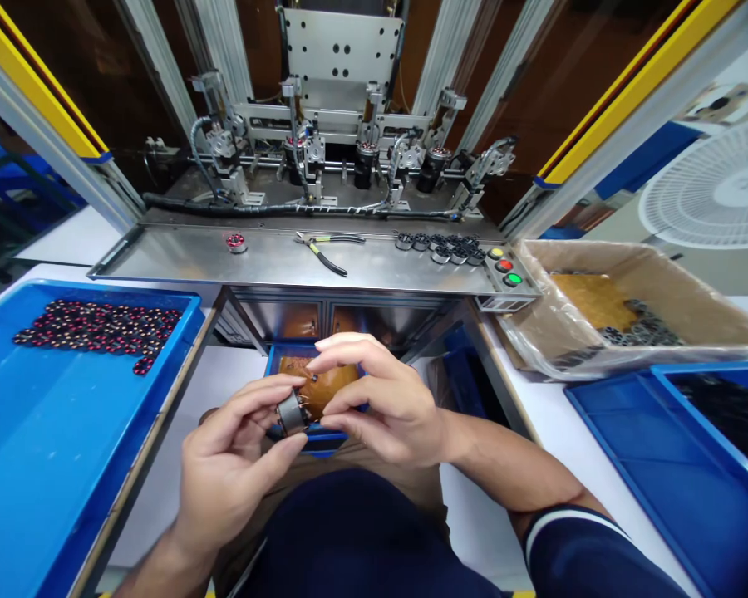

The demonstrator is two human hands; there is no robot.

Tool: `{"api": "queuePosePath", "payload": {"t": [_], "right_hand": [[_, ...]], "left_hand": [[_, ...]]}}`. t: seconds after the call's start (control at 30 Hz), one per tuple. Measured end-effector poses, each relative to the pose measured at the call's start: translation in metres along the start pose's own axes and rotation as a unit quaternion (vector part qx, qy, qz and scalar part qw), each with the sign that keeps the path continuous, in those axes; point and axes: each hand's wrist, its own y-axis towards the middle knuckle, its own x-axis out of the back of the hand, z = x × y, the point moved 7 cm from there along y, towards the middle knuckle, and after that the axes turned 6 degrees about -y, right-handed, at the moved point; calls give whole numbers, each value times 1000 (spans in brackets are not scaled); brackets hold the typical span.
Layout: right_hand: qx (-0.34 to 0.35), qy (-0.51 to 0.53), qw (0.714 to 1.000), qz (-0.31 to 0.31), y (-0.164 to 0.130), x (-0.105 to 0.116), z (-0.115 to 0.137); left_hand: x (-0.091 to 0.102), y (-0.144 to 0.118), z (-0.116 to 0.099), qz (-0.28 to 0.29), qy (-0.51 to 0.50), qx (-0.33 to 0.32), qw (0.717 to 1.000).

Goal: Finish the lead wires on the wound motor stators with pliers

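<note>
My left hand (237,448) grips a small motor stator (292,413), grey around its side, between thumb and fingers. Thin copper-coloured wire ends stick out from its right face. Just to the right is my right hand (383,403), its thumb and a fingertip pressed close together beside those wires. Whatever lies between these fingertips is too small to make out. Its upper finger is stretched out above the stator. Below and behind both hands stands a blue bin (276,359) with a brown sheet (333,384) in it.
On the metal ledge (162,252) are a red-wound stator (236,242), cutting pliers (324,251) and several dark stators (452,247). Push buttons (504,266) sit at its right end. A blue tray (31,432) of wound stators is left; a lined carton (629,357) is right. Machine fixtures (365,162) stand behind.
</note>
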Motion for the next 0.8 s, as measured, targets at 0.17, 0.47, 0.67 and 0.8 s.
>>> {"api": "queuePosePath", "payload": {"t": [0.17, 0.47, 0.67, 0.8], "right_hand": [[-103, 43, 993, 28, 4, 22, -39], [-188, -342, 902, 185, 75, 10, -202], [-189, -363, 867, 283, 59, -21, -239], [-186, -387, 855, 292, 57, -18, -242]], "left_hand": [[6, -1, -6, -39, 54, -53, 996], [11, -8, -23, -27, 105, -140, 984], [28, -13, -27, -54, 169, -127, 976], [32, -8, -22, -72, 98, -89, 989]]}}
